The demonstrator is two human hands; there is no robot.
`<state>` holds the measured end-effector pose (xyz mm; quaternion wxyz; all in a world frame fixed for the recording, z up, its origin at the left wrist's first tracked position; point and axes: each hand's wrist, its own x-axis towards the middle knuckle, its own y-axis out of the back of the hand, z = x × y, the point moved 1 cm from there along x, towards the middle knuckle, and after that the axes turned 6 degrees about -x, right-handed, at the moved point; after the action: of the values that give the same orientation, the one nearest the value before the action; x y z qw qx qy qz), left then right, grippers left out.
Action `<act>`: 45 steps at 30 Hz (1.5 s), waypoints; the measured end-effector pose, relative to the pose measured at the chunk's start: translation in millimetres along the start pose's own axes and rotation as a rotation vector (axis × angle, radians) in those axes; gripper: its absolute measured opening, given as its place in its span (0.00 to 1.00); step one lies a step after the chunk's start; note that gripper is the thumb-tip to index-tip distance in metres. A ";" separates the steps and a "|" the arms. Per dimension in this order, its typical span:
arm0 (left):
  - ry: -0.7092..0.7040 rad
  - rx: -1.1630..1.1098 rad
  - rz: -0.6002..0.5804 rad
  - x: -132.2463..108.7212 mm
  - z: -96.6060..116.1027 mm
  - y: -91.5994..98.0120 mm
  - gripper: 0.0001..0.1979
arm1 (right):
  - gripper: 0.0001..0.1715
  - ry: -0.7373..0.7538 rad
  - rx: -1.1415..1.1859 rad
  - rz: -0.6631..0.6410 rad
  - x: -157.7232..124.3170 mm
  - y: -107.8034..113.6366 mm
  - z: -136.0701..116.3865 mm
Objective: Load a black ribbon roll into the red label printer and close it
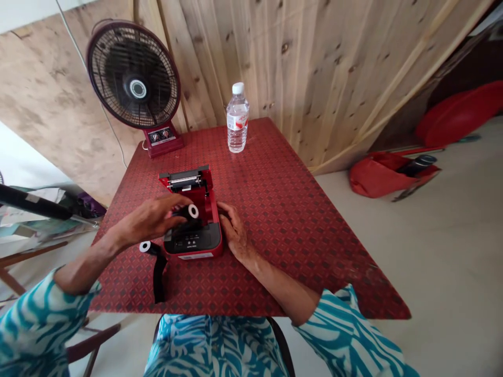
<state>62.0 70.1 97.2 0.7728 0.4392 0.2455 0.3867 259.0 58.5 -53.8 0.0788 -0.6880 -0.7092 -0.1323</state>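
A small red and black printer, with its lid raised, sits towards the left of the table. My left hand grips a black ribbon roll with a white core, held over the printer's open bay. Part of the roll is hidden by my fingers. My right hand rests against the printer's right side, fingers stretched out along it and holding nothing. Left of the printer lies a second black roll with a white core, and a loose black strip trails from it towards the front edge.
The table has a red patterned cover. At its back stand a dark red fan and a clear water bottle with a white cap. A wooden wall rises behind. A red bag lies on the floor at right.
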 end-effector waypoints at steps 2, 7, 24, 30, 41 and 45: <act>0.086 -0.144 0.153 -27.5 -7.8 16.1 0.20 | 0.19 -0.006 -0.009 0.000 -0.6 0.9 -0.9; 0.336 -0.561 0.590 -82.6 -55.1 23.6 0.27 | 0.20 -0.028 -0.014 0.010 -2.4 2.0 -3.0; 0.281 -0.134 0.367 -108.9 -90.2 -16.2 0.27 | 0.19 -0.046 -0.028 0.025 -4.1 1.4 -0.6; 0.027 0.244 0.041 -110.8 -67.7 -26.3 0.23 | 0.19 -0.063 -0.015 0.012 -3.5 1.6 -2.7; 0.034 0.052 0.218 -115.7 -49.8 -26.6 0.14 | 0.20 -0.066 -0.010 0.013 -2.7 1.4 -3.3; 0.009 -0.216 0.369 -112.8 -21.4 -10.2 0.15 | 0.19 -0.047 -0.021 0.023 -3.2 1.5 -1.8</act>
<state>-15.0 -14.4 82.3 0.7304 0.3897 0.1218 0.5476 260.6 55.0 -52.9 0.0565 -0.6997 -0.7016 -0.1227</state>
